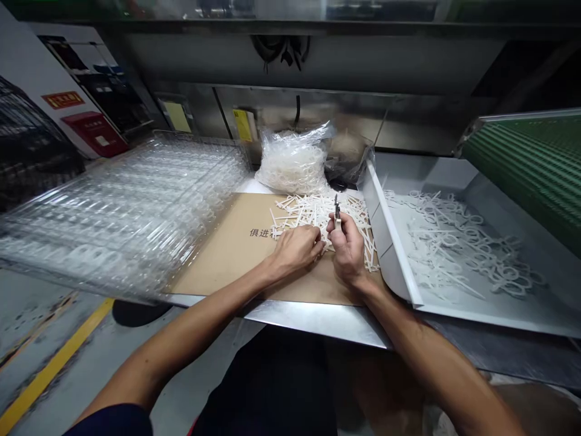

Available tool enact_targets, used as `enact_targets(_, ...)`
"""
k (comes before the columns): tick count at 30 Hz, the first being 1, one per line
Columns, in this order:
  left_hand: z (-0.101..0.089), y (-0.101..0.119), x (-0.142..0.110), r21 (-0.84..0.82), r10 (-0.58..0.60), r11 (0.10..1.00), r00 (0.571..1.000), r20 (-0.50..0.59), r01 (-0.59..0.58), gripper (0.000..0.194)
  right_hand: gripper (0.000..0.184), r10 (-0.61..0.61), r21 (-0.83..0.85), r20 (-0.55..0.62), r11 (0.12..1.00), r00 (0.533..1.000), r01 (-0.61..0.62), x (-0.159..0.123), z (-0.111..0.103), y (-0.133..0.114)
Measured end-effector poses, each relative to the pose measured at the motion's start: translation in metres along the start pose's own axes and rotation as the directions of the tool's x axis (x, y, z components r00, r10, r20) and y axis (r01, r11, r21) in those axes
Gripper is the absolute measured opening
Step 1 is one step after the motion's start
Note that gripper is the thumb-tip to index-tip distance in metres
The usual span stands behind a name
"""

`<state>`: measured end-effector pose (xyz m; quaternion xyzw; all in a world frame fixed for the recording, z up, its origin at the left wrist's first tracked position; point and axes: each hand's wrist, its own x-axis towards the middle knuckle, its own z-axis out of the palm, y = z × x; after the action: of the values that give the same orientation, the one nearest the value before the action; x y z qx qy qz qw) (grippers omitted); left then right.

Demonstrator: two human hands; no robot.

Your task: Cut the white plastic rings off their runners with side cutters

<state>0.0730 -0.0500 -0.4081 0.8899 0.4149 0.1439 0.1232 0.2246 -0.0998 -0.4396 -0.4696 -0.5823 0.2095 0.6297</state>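
My right hand (348, 251) is closed around a small pair of nippers (337, 212), pale-handled with dark metal jaws pointing away from me. Just left of it, my left hand (297, 247) rests low over the cardboard with its fingers curled in. Whatever those fingers hold, if anything, is hidden. Beyond both hands spreads a loose pile of thin white plastic pieces (308, 209), some of it covered by my hands. The pile lies on a brown cardboard sheet (227, 254) with printed dark characters.
Clear plastic trays (113, 206) are stacked at the left. Behind the pile stands a clear bag of white pieces (293, 160). At the right, a grey-white bin (394, 236) holds many looped white parts (472, 242), beside a green ribbed surface (535, 169).
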Motion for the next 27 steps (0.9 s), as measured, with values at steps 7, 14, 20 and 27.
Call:
enact_targets(7, -0.005, -0.004, -0.003, -0.001, -0.042, 0.999, 0.999, 0.012, 0.042, 0.03, 0.038, 0.018, 0.042, -0.051, 0.999, 0.999, -0.016, 0.004, 0.003, 0.008)
enact_targets(14, -0.004, 0.001, 0.003, 0.018, -0.07, 0.997, 0.996, 0.057, 0.07, 0.025, 0.038, 0.037, 0.018, -0.008, 0.999, 0.999, -0.037, 0.007, 0.002, 0.012)
enact_targets(20, -0.029, -0.033, -0.045, -0.02, 0.01, 1.0, 1.0, 0.009, -0.01, 0.018, 0.038, 0.053, -0.099, 0.041, 0.994, 0.998, -0.049, 0.006, 0.001, 0.008)
enact_targets(27, -0.02, -0.112, -0.115, -0.015, 0.162, 0.987, 0.987, -0.009, -0.162, 0.014, 0.035, 0.053, -0.165, 0.101, 0.986, 0.993, -0.036, 0.006, 0.001, 0.0)
